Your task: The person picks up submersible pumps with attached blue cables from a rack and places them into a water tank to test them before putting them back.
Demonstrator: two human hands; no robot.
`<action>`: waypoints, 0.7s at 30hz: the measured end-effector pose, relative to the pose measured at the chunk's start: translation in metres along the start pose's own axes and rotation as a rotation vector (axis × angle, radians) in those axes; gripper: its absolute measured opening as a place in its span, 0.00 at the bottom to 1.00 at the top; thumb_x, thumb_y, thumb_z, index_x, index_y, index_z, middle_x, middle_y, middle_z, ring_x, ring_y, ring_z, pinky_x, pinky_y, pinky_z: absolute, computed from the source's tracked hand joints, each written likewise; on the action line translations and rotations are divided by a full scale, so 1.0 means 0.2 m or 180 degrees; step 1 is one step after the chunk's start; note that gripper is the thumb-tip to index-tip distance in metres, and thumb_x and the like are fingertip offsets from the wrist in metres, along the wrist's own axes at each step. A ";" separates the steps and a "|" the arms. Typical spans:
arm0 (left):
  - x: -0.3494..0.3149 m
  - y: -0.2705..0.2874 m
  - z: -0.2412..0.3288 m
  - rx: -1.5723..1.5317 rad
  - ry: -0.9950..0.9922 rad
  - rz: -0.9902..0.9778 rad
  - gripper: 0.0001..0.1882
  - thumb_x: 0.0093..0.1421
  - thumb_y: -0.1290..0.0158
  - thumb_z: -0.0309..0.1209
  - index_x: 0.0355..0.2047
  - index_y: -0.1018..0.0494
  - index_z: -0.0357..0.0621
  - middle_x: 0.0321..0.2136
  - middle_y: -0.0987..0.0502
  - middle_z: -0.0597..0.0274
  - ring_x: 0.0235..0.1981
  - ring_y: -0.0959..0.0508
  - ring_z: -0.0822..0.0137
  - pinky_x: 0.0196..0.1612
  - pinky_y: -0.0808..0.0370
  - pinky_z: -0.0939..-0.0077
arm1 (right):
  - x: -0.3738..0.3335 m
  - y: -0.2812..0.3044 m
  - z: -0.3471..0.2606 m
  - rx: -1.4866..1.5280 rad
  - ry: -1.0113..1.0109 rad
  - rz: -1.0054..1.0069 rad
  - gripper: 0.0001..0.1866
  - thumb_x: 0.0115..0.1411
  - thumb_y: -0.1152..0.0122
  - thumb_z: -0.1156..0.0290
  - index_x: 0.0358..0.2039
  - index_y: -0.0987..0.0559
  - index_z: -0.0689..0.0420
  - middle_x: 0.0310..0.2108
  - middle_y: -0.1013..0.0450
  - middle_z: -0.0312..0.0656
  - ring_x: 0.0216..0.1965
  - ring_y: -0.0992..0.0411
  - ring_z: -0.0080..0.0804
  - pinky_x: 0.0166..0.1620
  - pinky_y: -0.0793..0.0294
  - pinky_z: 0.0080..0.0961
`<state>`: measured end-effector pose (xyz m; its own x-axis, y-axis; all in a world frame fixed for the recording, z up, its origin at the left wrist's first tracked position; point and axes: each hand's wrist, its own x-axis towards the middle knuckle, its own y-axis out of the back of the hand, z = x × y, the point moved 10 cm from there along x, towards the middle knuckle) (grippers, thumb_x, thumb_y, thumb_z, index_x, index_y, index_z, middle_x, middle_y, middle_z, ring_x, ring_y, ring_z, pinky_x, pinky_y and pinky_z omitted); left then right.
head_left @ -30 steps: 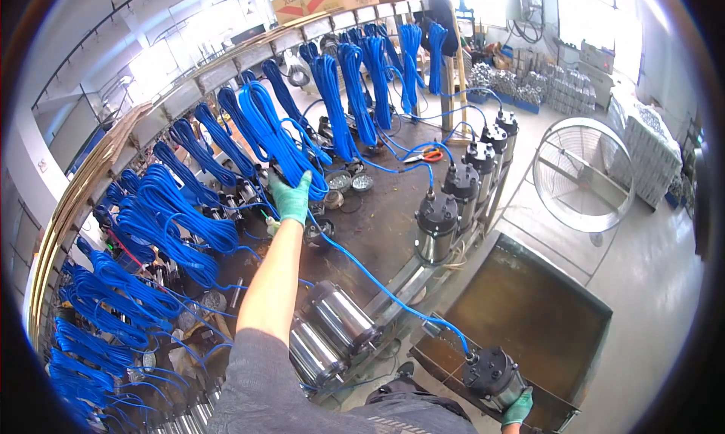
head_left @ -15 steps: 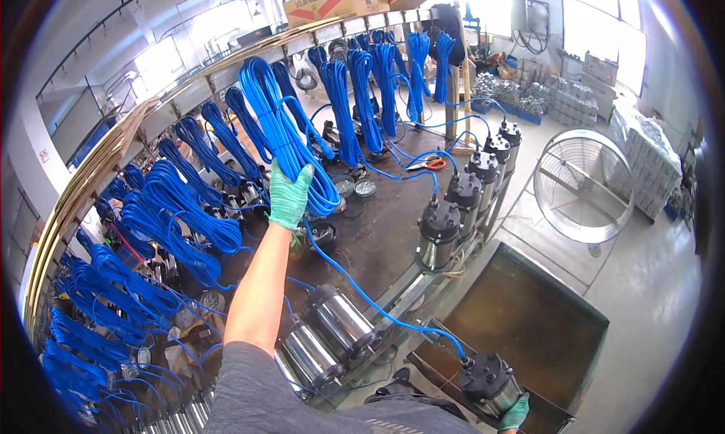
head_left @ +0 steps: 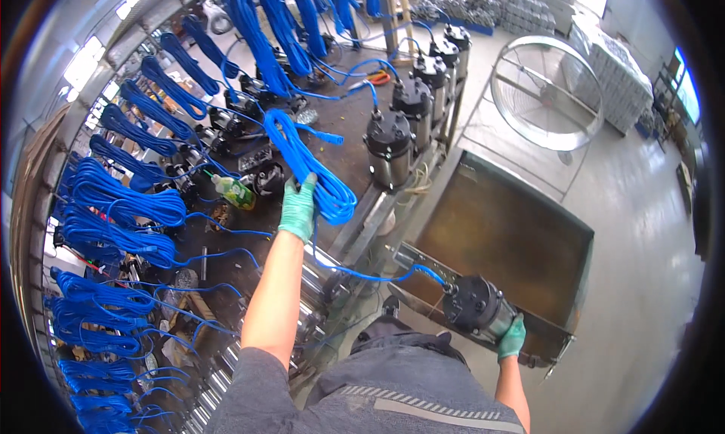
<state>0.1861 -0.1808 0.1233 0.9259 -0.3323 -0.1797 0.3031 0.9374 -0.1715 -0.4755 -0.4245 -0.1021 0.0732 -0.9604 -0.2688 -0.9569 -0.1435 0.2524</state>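
My left hand [head_left: 300, 207], in a green glove, is closed around a bundled coil of blue cable [head_left: 306, 166] above the dark workbench. From that coil a blue cable runs right to the black top of a steel pump [head_left: 474, 304]. My right hand [head_left: 513, 339], gloved in green too, grips the pump's lower steel body. The pump is tilted over the near edge of a metal water tank [head_left: 521, 237]. Its fingers are partly hidden behind the body.
Several upright pumps [head_left: 390, 148] line the bench's right edge. Many blue cable coils [head_left: 257, 41] hang along the rack at left and back. A green bottle [head_left: 236, 192] and orange-handled pliers [head_left: 377, 79] lie on the bench [head_left: 343, 124]. A large round fan [head_left: 547, 92] stands beyond the tank.
My left hand has lowered the cable coil from near the rack toward the bench's near part. The view has turned and tilted down; my right hand still holds the pump.
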 end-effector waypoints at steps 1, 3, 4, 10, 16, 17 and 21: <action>0.02 0.09 -0.11 0.1402 -0.0595 0.0393 0.32 0.62 0.40 0.34 0.63 0.37 0.38 0.49 0.24 0.55 0.50 0.25 0.60 0.54 0.28 0.69 | 0.00 -0.01 -0.02 -0.0204 0.0007 -0.0140 0.33 0.73 0.61 0.46 0.45 0.21 0.66 0.40 0.21 0.43 0.39 0.27 0.31 0.47 0.26 0.32; -0.06 0.00 -0.34 0.2364 -0.1328 -0.0055 0.33 0.62 0.41 0.35 0.63 0.39 0.33 0.57 0.29 0.45 0.61 0.31 0.51 0.64 0.36 0.64 | -0.03 -0.01 -0.04 0.0003 -0.0145 -0.0104 0.34 0.73 0.61 0.45 0.46 0.21 0.66 0.39 0.20 0.44 0.39 0.26 0.32 0.47 0.26 0.32; -0.16 -0.16 -0.44 0.2018 -0.1107 -0.0796 0.29 0.64 0.43 0.35 0.61 0.35 0.34 0.56 0.28 0.46 0.59 0.29 0.54 0.63 0.34 0.65 | -0.03 0.03 -0.03 -0.0387 -0.0150 -0.0137 0.34 0.73 0.61 0.45 0.46 0.21 0.67 0.40 0.20 0.44 0.39 0.26 0.32 0.48 0.27 0.32; -1.07 -0.93 -0.23 0.1769 -0.1694 -0.3263 0.25 0.67 0.48 0.41 0.59 0.31 0.39 0.53 0.25 0.45 0.54 0.25 0.51 0.57 0.29 0.61 | -0.09 -0.01 -0.17 -0.0554 0.0022 0.0013 0.32 0.73 0.59 0.47 0.44 0.20 0.66 0.35 0.20 0.44 0.34 0.28 0.29 0.43 0.27 0.32; -1.15 -0.95 -0.45 0.3005 -0.0389 -0.3754 0.15 0.66 0.45 0.39 0.37 0.25 0.38 0.24 0.27 0.50 0.26 0.25 0.58 0.32 0.27 0.64 | -0.10 0.00 -0.20 -0.0575 0.0091 0.0091 0.31 0.73 0.58 0.47 0.38 0.20 0.65 0.30 0.22 0.41 0.32 0.31 0.26 0.39 0.28 0.31; -1.14 -0.94 -0.45 0.2827 -0.0499 -0.3604 0.15 0.67 0.46 0.40 0.36 0.25 0.37 0.23 0.27 0.51 0.26 0.27 0.62 0.33 0.28 0.67 | -0.09 0.01 -0.18 -0.0585 0.0061 0.0080 0.30 0.73 0.57 0.49 0.39 0.20 0.66 0.31 0.21 0.46 0.32 0.29 0.29 0.41 0.27 0.32; -1.09 -0.83 -0.62 0.2352 -0.0044 -0.3006 0.19 0.68 0.48 0.43 0.36 0.24 0.35 0.27 0.23 0.59 0.30 0.29 0.71 0.37 0.29 0.71 | -0.12 0.05 -0.27 -0.1038 0.0246 0.0276 0.26 0.72 0.54 0.52 0.38 0.21 0.65 0.31 0.23 0.59 0.29 0.29 0.49 0.40 0.27 0.36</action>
<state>-0.0939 -0.2765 0.0708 0.2691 -0.9242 -0.2710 0.9160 0.1588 0.3683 -0.4708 -0.4158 -0.0432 0.0286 -0.9859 -0.1652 -0.8213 -0.1173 0.5583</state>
